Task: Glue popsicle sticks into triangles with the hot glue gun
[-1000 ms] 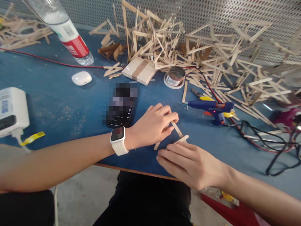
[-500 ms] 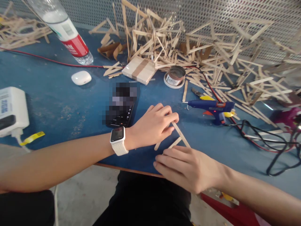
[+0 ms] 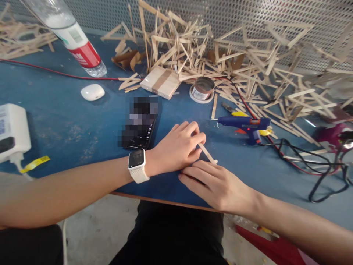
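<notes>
My left hand [image 3: 183,145], with a white watch [image 3: 137,162] on the wrist, pinches one end of a wooden craft stick [image 3: 207,152] above the blue table's front part. The stick slants down to the right. Close against it lies my right hand [image 3: 211,182], fingers bent and closed around a craft stick whose tip barely shows by the knuckles at the first stick's lower end. The right fingertips and most of what they hold are hidden. Right of the hands, a blue glue gun [image 3: 242,123] lies with its red light lit.
Loose and glued craft sticks [image 3: 176,48] pile along the perforated back panel. In front are a wrapped stick bundle [image 3: 160,81], a small tin [image 3: 202,88] and a phone [image 3: 142,130]. A bottle [image 3: 86,57], white case [image 3: 92,92] and white charger [image 3: 18,129] stand left; black cables [image 3: 325,176] right.
My right hand has moved up towards my left hand. The shorter stick seen between them is now mostly covered by the right hand. My left hand keeps its grip.
</notes>
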{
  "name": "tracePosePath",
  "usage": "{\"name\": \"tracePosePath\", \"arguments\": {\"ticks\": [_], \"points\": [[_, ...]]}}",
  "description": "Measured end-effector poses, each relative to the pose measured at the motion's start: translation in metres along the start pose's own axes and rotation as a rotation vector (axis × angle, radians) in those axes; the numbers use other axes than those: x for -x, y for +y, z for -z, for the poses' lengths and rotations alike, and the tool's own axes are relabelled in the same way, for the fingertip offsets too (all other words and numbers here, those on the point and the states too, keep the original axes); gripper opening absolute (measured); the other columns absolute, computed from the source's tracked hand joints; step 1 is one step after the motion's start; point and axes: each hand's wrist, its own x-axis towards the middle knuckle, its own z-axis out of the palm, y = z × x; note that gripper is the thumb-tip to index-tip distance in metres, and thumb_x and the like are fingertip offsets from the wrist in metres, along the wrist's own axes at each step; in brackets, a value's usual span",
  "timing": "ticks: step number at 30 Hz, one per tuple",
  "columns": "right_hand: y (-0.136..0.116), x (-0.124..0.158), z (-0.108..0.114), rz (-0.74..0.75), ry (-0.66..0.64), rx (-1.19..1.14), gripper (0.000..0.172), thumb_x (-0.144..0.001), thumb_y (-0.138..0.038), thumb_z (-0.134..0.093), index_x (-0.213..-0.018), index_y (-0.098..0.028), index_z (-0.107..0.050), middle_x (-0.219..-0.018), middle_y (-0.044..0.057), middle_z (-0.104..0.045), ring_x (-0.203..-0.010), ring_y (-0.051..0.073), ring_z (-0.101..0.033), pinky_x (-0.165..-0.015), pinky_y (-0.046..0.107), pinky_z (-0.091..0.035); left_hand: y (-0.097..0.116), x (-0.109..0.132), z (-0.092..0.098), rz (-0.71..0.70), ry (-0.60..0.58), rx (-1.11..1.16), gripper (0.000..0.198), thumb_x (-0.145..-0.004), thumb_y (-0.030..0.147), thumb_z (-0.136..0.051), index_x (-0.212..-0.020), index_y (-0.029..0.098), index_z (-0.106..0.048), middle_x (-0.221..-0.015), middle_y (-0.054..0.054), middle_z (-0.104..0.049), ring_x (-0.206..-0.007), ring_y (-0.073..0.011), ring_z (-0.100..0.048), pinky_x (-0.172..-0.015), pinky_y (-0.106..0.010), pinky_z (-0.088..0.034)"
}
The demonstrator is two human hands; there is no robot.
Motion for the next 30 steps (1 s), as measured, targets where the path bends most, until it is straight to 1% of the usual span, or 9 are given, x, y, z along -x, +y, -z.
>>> {"name": "tracePosePath", "arguments": {"ticks": [11, 13, 15, 18, 20, 22, 24, 26, 30], "points": [[0.002, 0.002, -0.002, 0.02, -0.01, -0.073, 0.023, -0.107, -0.004, -0.055, -0.115, -0.006, -0.076, -0.103, 0.013, -0.081, -0.093, 0.023, -0.076, -0.08, 0.036, -0.066, 0.0, 0.0, 0.002, -0.019, 0.032, 0.043, 0.022, -0.103, 0.016, -0.055, -0.115, 0.016, -0.073, -0.123, -0.012, -0.065, -0.11, -0.0257, -0.062, -0.106, -0.046, -0.052], [0.003, 0.003, 0.0, 0.028, -0.025, -0.068, 0.023, -0.107, -0.005, -0.056, -0.119, -0.006, -0.076, -0.108, 0.014, -0.081, -0.096, 0.022, -0.076, -0.081, 0.036, -0.065, -0.002, -0.003, 0.015, -0.049, 0.062, 0.019, 0.022, -0.104, 0.015, -0.054, -0.115, 0.016, -0.073, -0.122, -0.012, -0.066, -0.112, -0.0254, -0.064, -0.106, -0.043, -0.053], [0.004, 0.004, 0.001, 0.039, -0.023, -0.058, 0.021, -0.107, -0.007, -0.06, -0.121, -0.006, -0.076, -0.112, 0.014, -0.081, -0.097, 0.022, -0.075, -0.081, 0.035, -0.065, -0.008, -0.006, 0.042, -0.07, 0.089, -0.04, 0.021, -0.103, 0.015, -0.054, -0.11, 0.017, -0.074, -0.118, -0.01, -0.07, -0.111, -0.0245, -0.066, -0.104, -0.041, -0.053], [0.004, 0.006, -0.001, 0.046, 0.022, -0.056, 0.017, -0.106, -0.012, -0.067, -0.119, -0.007, -0.076, -0.111, 0.012, -0.081, -0.097, 0.021, -0.074, -0.08, 0.034, -0.063, -0.032, -0.007, 0.097, 0.105, 0.166, -0.168, 0.019, -0.099, 0.022, -0.065, -0.114, 0.019, -0.077, -0.111, -0.003, -0.076, -0.092, -0.0171, -0.066, -0.094, -0.035, -0.051], [0.004, 0.007, -0.003, 0.036, 0.04, -0.062, 0.015, -0.106, -0.014, -0.068, -0.117, -0.008, -0.076, -0.109, 0.011, -0.081, -0.095, 0.02, -0.073, -0.079, 0.033, -0.062, -0.059, -0.002, 0.13, 0.308, 0.195, -0.32, 0.022, -0.097, 0.024, -0.068, -0.115, 0.018, -0.079, -0.098, 0.001, -0.073, -0.086, -0.0118, -0.06, -0.097, -0.035, -0.048], [0.004, 0.008, -0.005, 0.021, 0.039, -0.068, 0.014, -0.107, -0.015, -0.068, -0.116, -0.008, -0.076, -0.108, 0.01, -0.081, -0.093, 0.02, -0.072, -0.078, 0.032, -0.06, -0.091, 0.005, 0.153, 0.488, 0.098, -0.351, 0.031, -0.099, 0.033, -0.072, -0.124, 0.016, -0.08, -0.097, 0.002, -0.072, -0.084, -0.008, -0.057, -0.105, -0.042, -0.047], [0.004, 0.009, -0.005, 0.013, 0.036, -0.07, 0.014, -0.106, -0.015, -0.068, -0.117, -0.008, -0.076, -0.108, 0.01, -0.081, -0.093, 0.02, -0.072, -0.077, 0.033, -0.059, -0.121, 0.012, 0.163, 0.635, -0.011, -0.279, 0.038, -0.091, 0.03, -0.084, -0.126, 0.017, -0.081, -0.103, 0.001, -0.078, -0.084, -0.0088, -0.061, -0.11, -0.046, -0.049], [0.003, 0.009, -0.005, 0.02, 0.029, -0.069, 0.014, -0.106, -0.014, -0.069, -0.117, -0.008, -0.075, -0.109, 0.01, -0.08, -0.095, 0.02, -0.072, -0.077, 0.033, -0.059, -0.142, 0.015, 0.165, 0.687, -0.085, -0.178, 0.046, -0.086, 0.025, -0.09, -0.131, 0.02, -0.079, -0.11, 0.001, -0.082, -0.086, -0.0103, -0.066, -0.107, -0.047, -0.052], [0.003, 0.009, -0.004, 0.025, 0.019, -0.073, 0.015, -0.106, -0.014, -0.069, -0.118, -0.008, -0.075, -0.11, 0.011, -0.08, -0.096, 0.02, -0.072, -0.078, 0.033, -0.059, -0.152, 0.012, 0.158, 0.784, -0.201, -0.042, 0.045, -0.08, 0.026, -0.093, -0.123, 0.019, -0.081, -0.102, 0.0, -0.084, -0.083, -0.0127, -0.069, -0.109, -0.049, -0.052]]}}
